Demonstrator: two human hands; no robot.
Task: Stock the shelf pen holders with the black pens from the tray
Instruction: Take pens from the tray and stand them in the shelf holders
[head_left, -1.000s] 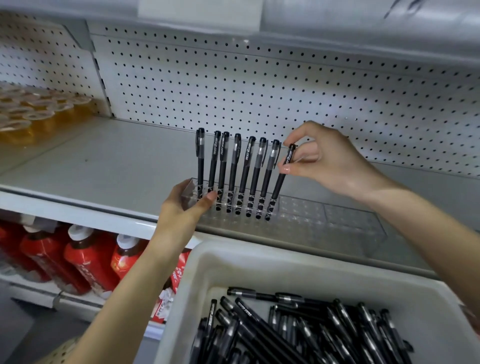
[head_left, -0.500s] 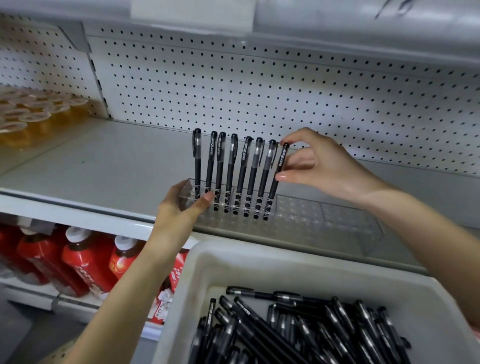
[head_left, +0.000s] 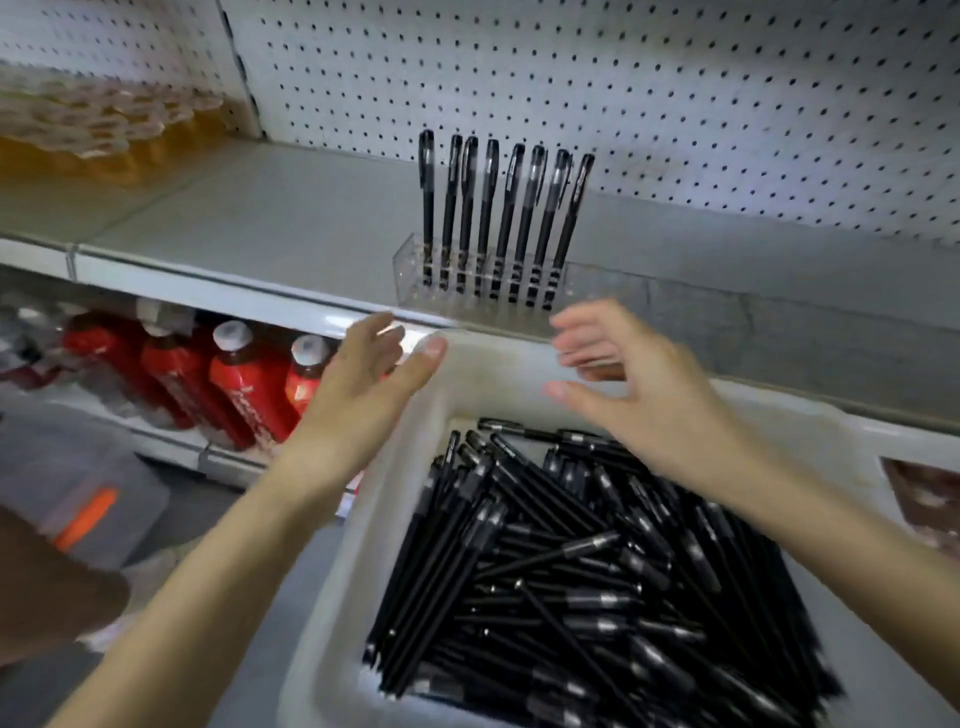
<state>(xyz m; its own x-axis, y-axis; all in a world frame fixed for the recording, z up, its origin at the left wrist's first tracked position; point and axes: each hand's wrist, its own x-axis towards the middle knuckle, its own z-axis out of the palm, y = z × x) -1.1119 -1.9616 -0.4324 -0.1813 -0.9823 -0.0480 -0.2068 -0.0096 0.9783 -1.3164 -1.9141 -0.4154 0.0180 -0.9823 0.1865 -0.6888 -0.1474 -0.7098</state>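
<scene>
Hovering by tray (head_left: 337, 597), left hand (head_left: 358, 384), right hand (head_left: 649, 405) — both empty

Place: you stand in a shop aisle, at a stocked display unit
Back wall: white pegboard (head_left: 675, 104) behind your shelf
Shelving: grey metal shelf (head_left: 260, 223), another tier beneath it
Stock: identical red bottles (head_left: 244, 395) in a row below you, amber cups (head_left: 93, 135) massed at your left
Display: clear pen holder (head_left: 467, 296) showing upright pens (head_left: 498, 208), bulk tray (head_left: 457, 384) of black pens (head_left: 571, 571)
</scene>
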